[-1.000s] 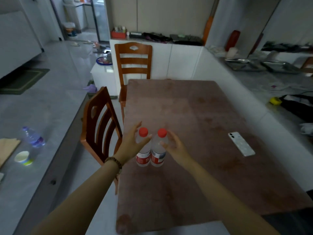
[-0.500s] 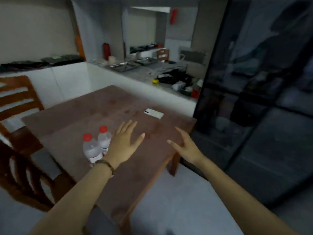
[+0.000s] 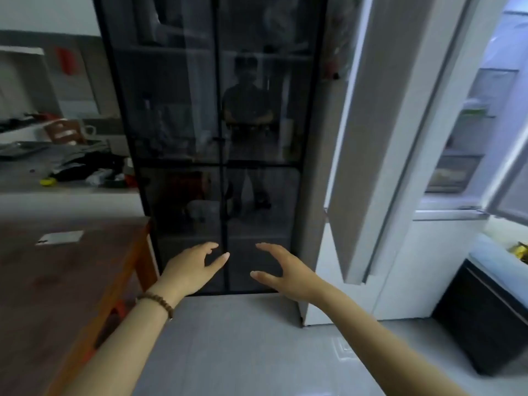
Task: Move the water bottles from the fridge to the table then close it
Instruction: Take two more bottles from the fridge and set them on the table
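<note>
My left hand [image 3: 194,270] and my right hand [image 3: 281,271] are both empty, fingers spread, held out in front of a dark glass-door cabinet [image 3: 217,138]. The fridge [image 3: 468,144] stands at the right with its interior lit and shelves showing. Its tall pale door [image 3: 380,124] swings out toward me, just right of my right hand. The brown table [image 3: 57,281] lies at the left edge. No water bottles are in view.
A white phone [image 3: 60,238] lies on the table. A cluttered counter [image 3: 65,170] runs behind it at the left. A black box [image 3: 485,318] sits on the floor at the lower right below the fridge. Grey floor [image 3: 243,338] lies under my arms.
The view has swung right from the table to the cabinet and fridge. Both hands let go of the two bottles, which stayed on the table and are now out of view.
</note>
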### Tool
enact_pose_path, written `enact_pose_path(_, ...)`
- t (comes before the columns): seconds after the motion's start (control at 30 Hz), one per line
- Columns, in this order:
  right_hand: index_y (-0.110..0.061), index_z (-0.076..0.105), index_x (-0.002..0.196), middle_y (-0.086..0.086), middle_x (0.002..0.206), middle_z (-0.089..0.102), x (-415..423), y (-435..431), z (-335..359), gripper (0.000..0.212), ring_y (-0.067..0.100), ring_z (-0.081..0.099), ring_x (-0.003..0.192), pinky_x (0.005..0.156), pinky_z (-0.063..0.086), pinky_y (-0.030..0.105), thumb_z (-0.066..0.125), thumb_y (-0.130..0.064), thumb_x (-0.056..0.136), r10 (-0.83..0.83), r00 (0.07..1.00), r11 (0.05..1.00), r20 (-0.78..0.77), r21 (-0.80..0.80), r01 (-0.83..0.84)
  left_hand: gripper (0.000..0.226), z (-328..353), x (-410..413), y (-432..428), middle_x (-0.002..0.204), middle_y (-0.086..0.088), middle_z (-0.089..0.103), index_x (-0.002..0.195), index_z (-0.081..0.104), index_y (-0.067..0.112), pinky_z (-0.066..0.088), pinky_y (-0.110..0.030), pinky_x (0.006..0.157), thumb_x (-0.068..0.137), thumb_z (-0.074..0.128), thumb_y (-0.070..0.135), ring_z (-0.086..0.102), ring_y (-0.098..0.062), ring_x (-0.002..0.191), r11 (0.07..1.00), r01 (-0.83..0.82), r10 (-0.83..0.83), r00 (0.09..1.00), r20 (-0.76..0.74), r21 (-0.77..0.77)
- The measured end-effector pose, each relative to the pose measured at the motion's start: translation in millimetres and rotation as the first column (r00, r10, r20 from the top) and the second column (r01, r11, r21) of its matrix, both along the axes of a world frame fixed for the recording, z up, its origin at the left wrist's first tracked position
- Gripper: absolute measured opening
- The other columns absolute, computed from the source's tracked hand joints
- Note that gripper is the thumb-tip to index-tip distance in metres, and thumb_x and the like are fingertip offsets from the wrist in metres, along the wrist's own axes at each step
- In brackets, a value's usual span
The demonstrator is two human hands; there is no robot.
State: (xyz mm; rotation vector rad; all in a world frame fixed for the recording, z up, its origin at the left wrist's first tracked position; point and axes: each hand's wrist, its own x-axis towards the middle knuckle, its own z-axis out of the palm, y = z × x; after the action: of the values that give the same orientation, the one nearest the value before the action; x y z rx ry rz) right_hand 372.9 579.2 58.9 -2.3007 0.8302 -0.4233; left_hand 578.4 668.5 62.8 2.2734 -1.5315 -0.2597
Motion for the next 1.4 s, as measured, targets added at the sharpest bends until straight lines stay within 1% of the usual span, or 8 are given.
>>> enact_pose_path(0.1, -0.034, 0.029, 0.143, -0.015, 0.15, 0.029, -81, 2, 1, 0.067, 0.006, 0.031, 0.137, 0.108, 0.028, 0.022, 0.057, -0.053, 0.085, -0.017, 0.999, 1.0, -0.03, -0.003, 0.017, 0.063, 11, -78, -15, 0.14, 0.008, 0.048, 0.138, 0.039, 0.031, 0.044, -0.034, 0.097, 0.087, 0.032, 0.067, 0.048, -0.015, 0.125, 0.999, 0.053, -0.053, 0.997, 0.055, -0.005)
enact_pose_path(0.23, -0.031, 0.03, 0.143, -0.01, 0.149, 0.034, -212, -13, 7, 0.066, 0.012, 0.039, 0.132, 0.106, 0.032, 0.026, 0.056, -0.052, 0.086, -0.146, 0.982, 0.989, -0.119, -0.053, 0.141, 0.06, 20, -204, -36, 0.138, 0.009, 0.049, 0.135, 0.043, 0.029, 0.043, -0.033, 0.098, 0.088, 0.032, 0.065, 0.048, -0.014, 0.124, 0.984, 0.18, -0.181, 0.982, 0.052, 0.015)
enact_pose_path(0.37, -0.027, 0.031, 0.144, -0.005, 0.15, 0.035, -327, -37, 15, 0.068, 0.013, 0.037, 0.134, 0.106, 0.028, 0.024, 0.057, -0.051, 0.086, -0.29, 0.94, 0.956, -0.18, -0.09, 0.278, 0.044, 26, -314, -68, 0.121, 0.008, 0.056, 0.117, 0.053, 0.03, 0.044, -0.033, 0.092, 0.089, 0.037, 0.061, 0.054, -0.019, 0.116, 0.954, 0.3, -0.3, 0.954, 0.017, 0.016)
enact_pose_path(0.53, -0.026, 0.031, 0.144, -0.003, 0.151, 0.033, -441, -74, 24, 0.07, 0.016, 0.036, 0.136, 0.111, 0.029, 0.031, 0.058, -0.052, 0.085, -0.426, 0.884, 0.905, -0.191, -0.104, 0.413, 0.062, 27, -418, -129, 0.14, 0.004, 0.049, 0.135, 0.044, 0.026, 0.041, -0.032, 0.1, 0.088, 0.033, 0.065, 0.048, -0.018, 0.123, 0.909, 0.417, -0.417, 0.906, 0.067, 0.017)
enact_pose_path(0.8, -0.029, 0.029, 0.144, -0.005, 0.152, 0.032, -543, -184, 35, 0.072, 0.013, 0.034, 0.136, 0.109, 0.027, 0.026, 0.058, -0.055, 0.083, -0.553, 0.819, 0.832, -0.153, -0.147, 0.535, 0.063, 46, -514, -268, 0.144, 0.002, 0.045, 0.138, 0.04, 0.024, 0.038, -0.036, 0.104, 0.089, 0.034, 0.063, 0.043, -0.019, 0.129, 0.87, 0.489, -0.474, 0.864, 0.172, -0.06)
enact_pose_path(0.9, -0.029, 0.028, 0.145, -0.008, 0.152, 0.03, -567, -235, 52, 0.071, 0.011, 0.032, 0.137, 0.106, 0.024, 0.022, 0.056, -0.054, 0.085, -0.562, 0.815, 0.822, -0.144, -0.204, 0.531, 0.061, 68, -538, -328, 0.144, 0.001, 0.043, 0.14, 0.037, 0.023, 0.036, -0.036, 0.104, 0.091, 0.035, 0.059, 0.04, -0.021, 0.13, 0.864, 0.49, -0.462, 0.863, 0.206, -0.114)
enact_pose_path(1.17, -0.03, 0.027, 0.145, -0.009, 0.152, 0.03, -606, -384, 83, 0.073, 0.009, 0.032, 0.137, 0.108, 0.026, 0.025, 0.058, -0.054, 0.083, -0.471, 0.882, 0.871, -0.027, -0.176, 0.459, 0.066, 114, -560, -442, 0.145, 0.0, 0.041, 0.143, 0.033, 0.021, 0.03, -0.036, 0.107, 0.09, 0.035, 0.061, 0.034, -0.02, 0.133, 0.9, 0.392, -0.321, 0.892, 0.318, -0.192)
enact_pose_path(1.4, -0.031, 0.026, 0.145, -0.011, 0.153, 0.027, -583, -521, 99, 0.078, 0.008, 0.029, 0.138, 0.111, 0.025, 0.026, 0.06, -0.057, 0.08, -0.189, 0.979, 0.965, 0.075, -0.168, 0.2, 0.067, 138, -551, -507, 0.142, -0.001, 0.045, 0.14, 0.037, 0.021, 0.033, -0.038, 0.106, 0.087, 0.04, 0.063, 0.037, -0.02, 0.13, 0.929, 0.125, -0.003, 0.944, 0.331, -0.349)
